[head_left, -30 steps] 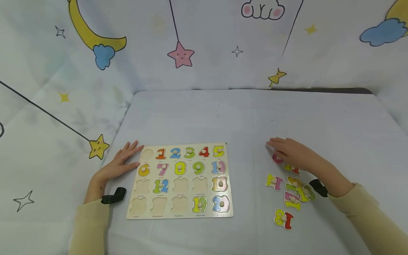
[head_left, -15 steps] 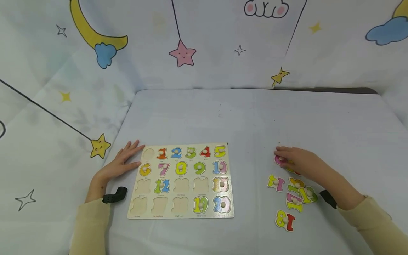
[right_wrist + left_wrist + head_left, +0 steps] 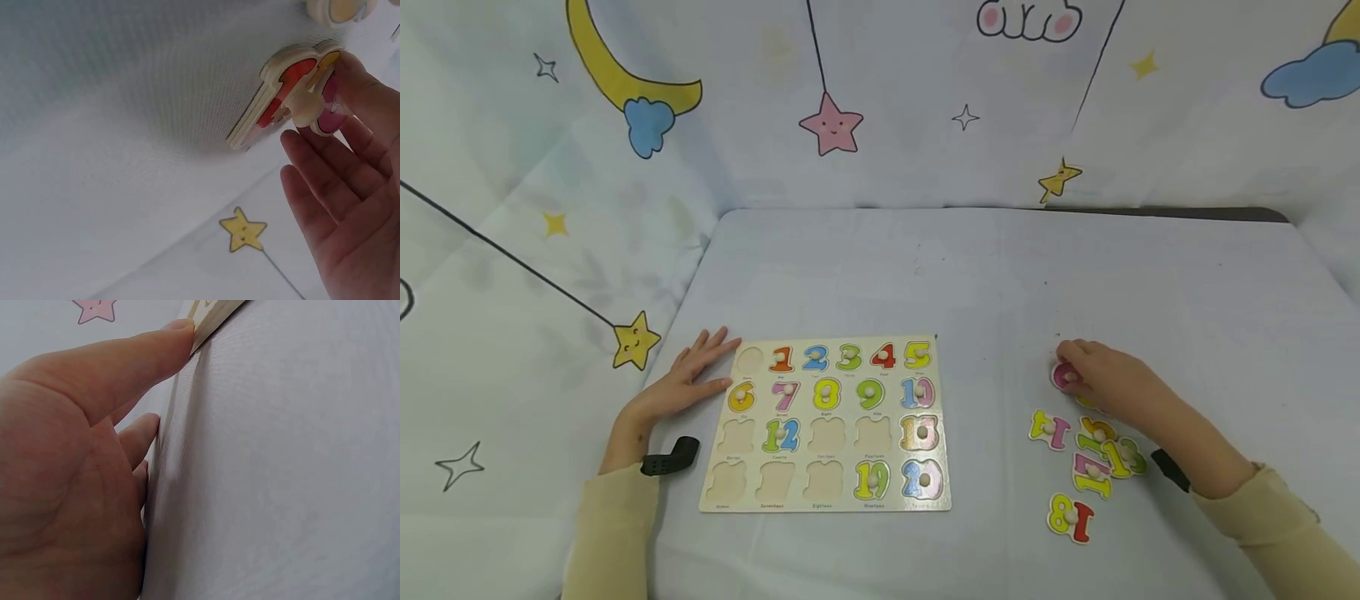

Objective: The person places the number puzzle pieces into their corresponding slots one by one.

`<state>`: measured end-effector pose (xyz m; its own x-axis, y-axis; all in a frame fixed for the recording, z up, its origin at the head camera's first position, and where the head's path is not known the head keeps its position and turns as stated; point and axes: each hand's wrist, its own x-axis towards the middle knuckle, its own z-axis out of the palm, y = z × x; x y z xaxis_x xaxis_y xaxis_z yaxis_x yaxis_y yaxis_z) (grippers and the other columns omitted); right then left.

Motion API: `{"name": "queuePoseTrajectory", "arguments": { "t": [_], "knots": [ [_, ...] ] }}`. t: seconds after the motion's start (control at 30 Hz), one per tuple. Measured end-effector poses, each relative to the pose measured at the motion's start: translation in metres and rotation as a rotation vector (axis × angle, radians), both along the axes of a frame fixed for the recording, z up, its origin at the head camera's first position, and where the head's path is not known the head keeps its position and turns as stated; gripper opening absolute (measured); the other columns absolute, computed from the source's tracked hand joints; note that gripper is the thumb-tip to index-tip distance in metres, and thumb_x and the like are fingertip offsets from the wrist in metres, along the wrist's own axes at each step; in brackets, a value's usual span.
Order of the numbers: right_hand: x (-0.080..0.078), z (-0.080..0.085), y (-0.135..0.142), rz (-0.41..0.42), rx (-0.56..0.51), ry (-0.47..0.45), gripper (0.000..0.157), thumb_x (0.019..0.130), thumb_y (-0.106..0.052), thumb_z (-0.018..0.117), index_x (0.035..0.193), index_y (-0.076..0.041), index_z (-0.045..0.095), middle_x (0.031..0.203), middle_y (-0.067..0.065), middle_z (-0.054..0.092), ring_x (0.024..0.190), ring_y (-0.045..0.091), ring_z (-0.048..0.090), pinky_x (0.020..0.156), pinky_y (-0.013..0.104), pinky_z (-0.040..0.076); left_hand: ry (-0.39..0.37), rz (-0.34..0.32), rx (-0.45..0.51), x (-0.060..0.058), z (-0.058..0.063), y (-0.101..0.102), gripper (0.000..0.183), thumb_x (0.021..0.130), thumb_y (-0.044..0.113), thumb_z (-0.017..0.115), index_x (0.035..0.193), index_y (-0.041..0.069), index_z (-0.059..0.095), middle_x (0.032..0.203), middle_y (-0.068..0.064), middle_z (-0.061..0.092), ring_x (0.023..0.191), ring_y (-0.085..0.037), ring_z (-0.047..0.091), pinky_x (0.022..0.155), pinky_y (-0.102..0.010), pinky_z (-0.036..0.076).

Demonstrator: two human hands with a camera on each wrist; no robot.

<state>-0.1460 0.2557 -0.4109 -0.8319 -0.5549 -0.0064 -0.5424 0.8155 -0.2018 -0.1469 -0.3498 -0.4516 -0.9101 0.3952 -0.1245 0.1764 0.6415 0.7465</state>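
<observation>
My left hand (image 3: 681, 387) lies at the left edge of a wooden number puzzle board (image 3: 827, 483), fingers spread. In the left wrist view, the thumb (image 3: 125, 365) touches the board's edge (image 3: 215, 322). At the right, my right hand (image 3: 1108, 375) pinches a round magenta number piece (image 3: 1064, 377), apparently a zero, between thumb and fingertips. A red-and-yellow piece (image 3: 294, 84) with a wooden knob overlaps it in the right wrist view; in the head view the hand mostly hides that piece.
Nearer the front lie a yellow-and-pink piece (image 3: 1048, 431), an overlapping cluster with a green-and-yellow piece (image 3: 1126, 460) and a pink-and-yellow 17 (image 3: 1092, 477), and a yellow-and-red 18 (image 3: 1070, 518). Board recesses hold several numbers; others are bare. A printed cloth wall (image 3: 910, 167) stands behind.
My right hand has come down from above the pieces, and its fingers have drawn in around the magenta piece. The left hand has stayed at the board's edge.
</observation>
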Motion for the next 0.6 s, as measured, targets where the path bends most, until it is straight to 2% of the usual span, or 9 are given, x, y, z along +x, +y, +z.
{"name": "queuePoseTrajectory", "arguments": {
  "t": [0.17,0.4,0.5,0.6],
  "knots": [
    [0.000,0.001,-0.001,-0.004,0.027,-0.009,0.041,0.074,-0.010,0.079,0.103,-0.005,0.050,0.083,0.006,0.058,0.075,0.023,0.055,0.064,0.040,0.054,0.007,0.000,-0.008,-0.001,0.001,0.000,0.063,0.091,0.022,0.063,0.147,0.014,0.034,0.155,-0.012,0.005,0.138,-0.028,-0.014,0.105,-0.052,-0.011],
    [0.003,0.003,-0.007,0.132,0.140,0.136,0.039,0.069,-0.010,0.083,0.102,-0.005,0.062,0.081,0.007,0.056,0.072,0.022,0.055,0.063,0.034,0.054,-0.001,-0.011,-0.021,-0.003,-0.002,-0.001,0.065,0.091,0.025,0.062,0.148,0.016,0.032,0.156,-0.009,0.003,0.138,-0.027,-0.015,0.105,-0.052,-0.011],
    [0.004,0.007,-0.011,0.096,0.083,0.077,0.036,0.072,-0.009,0.081,0.100,-0.004,0.061,0.080,0.005,0.056,0.072,0.022,0.056,0.064,0.035,0.055,-0.003,-0.012,-0.024,-0.003,-0.002,-0.002,0.065,0.091,0.026,0.063,0.148,0.017,0.032,0.156,-0.007,0.003,0.138,-0.026,-0.015,0.105,-0.052,-0.011],
    [0.002,0.012,-0.017,0.027,-0.050,-0.031,0.033,0.076,-0.009,0.079,0.101,-0.005,0.059,0.081,0.001,0.056,0.073,0.019,0.055,0.064,0.033,0.054,-0.003,-0.009,-0.023,-0.003,-0.002,-0.003,0.065,0.091,0.025,0.062,0.148,0.017,0.032,0.156,-0.007,0.003,0.138,-0.026,-0.015,0.105,-0.052,-0.011]
  ]
}}
